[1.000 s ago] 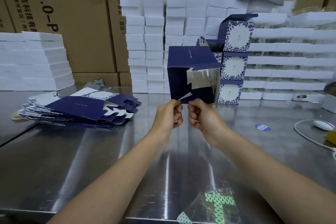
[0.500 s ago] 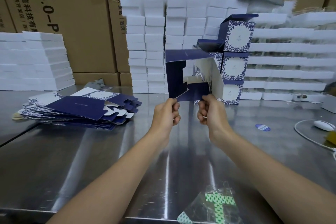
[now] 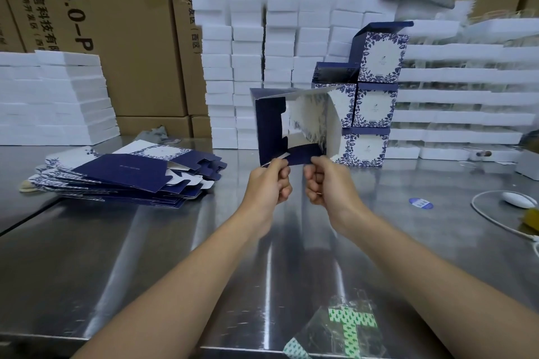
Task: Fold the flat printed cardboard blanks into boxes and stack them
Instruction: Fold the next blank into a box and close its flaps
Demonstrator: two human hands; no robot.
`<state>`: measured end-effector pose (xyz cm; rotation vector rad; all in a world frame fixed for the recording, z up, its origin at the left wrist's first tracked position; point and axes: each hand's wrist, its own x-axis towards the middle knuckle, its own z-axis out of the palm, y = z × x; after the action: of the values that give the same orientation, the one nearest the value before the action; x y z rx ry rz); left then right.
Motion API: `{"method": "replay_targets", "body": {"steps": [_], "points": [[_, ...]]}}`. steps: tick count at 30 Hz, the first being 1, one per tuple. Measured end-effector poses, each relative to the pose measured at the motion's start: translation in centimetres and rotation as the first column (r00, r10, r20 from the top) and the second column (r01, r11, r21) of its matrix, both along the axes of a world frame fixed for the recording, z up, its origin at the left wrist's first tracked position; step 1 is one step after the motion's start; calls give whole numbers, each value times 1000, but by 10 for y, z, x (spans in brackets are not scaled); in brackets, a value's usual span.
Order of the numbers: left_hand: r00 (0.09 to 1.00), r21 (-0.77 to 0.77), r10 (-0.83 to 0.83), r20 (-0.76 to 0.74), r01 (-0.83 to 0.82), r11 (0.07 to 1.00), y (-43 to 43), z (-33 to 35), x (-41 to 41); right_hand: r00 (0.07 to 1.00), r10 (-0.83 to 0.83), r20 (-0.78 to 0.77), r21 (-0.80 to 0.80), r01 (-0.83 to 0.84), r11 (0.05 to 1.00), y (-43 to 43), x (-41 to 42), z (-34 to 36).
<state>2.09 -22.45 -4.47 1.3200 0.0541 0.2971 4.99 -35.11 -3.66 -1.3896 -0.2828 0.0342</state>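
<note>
I hold a half-opened navy and white floral box blank (image 3: 294,122) up over the steel table, its open end facing me. My left hand (image 3: 269,181) pinches its lower left flap. My right hand (image 3: 326,181) pinches the navy bottom flap beside it. A fanned pile of flat blanks (image 3: 128,175) lies on the table to the left. Behind the held blank, folded boxes (image 3: 376,105) stand stacked in a column, the top one with its lid flap open.
White foam trays (image 3: 262,67) are stacked high at the back and at far left (image 3: 55,102), in front of brown cartons. A white mouse (image 3: 517,199) with cable, a round blue sticker (image 3: 420,203) and a clear bag (image 3: 344,329) lie on the table (image 3: 116,256).
The blank has turned and opened up: its navy panel swung away and the hollow inside now faces me. Both hands shifted slightly while working the bottom flaps.
</note>
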Motion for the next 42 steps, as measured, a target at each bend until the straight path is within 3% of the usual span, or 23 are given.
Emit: {"method": "replay_targets", "body": {"steps": [5, 11, 19, 23, 26, 28, 30, 33, 35, 39, 42], "points": [[1000, 55, -2, -11, 3, 998, 3, 0, -1, 994, 102, -36, -16, -103, 995, 1, -1, -6], [998, 113, -65, -4, 65, 991, -1, 0, -3, 995, 91, 30, -53, -89, 995, -1, -1, -6], [993, 163, -114, -40, 119, 979, 8, -6, 3, 996, 84, -7, -3, -84, 996, 1, 1, -8], [998, -20, 59, -36, -59, 998, 12, -4, 7, 996, -90, -1, -33, 90, 995, -9, 14, -3], [968, -208, 249, 20, -240, 948, 25, 4, 5, 988, -155, 23, -89, 156, 984, -20, 24, -2], [947, -248, 314, 65, -290, 924, 37, 11, 4, 982, -181, 50, -144, 186, 972, -27, 30, -3], [941, -159, 310, 135, -288, 944, 49, 15, 4, 976, -201, 84, -217, 215, 952, -32, 35, -4], [974, 86, 145, 173, -162, 983, 50, 15, 6, 974, -188, 123, -268, 215, 939, -35, 40, -8], [987, 171, 54, 151, -80, 982, 40, 9, 9, 971, -151, 186, -322, 205, 924, -35, 40, -9], [980, 148, 75, 184, -103, 984, 30, 1, 13, 950, -117, 289, -438, 240, 866, -39, 38, -7], [967, 332, 105, 233, -180, 926, 35, -7, 16, 930, -131, 344, -487, 296, 822, -42, 36, -6]]}}
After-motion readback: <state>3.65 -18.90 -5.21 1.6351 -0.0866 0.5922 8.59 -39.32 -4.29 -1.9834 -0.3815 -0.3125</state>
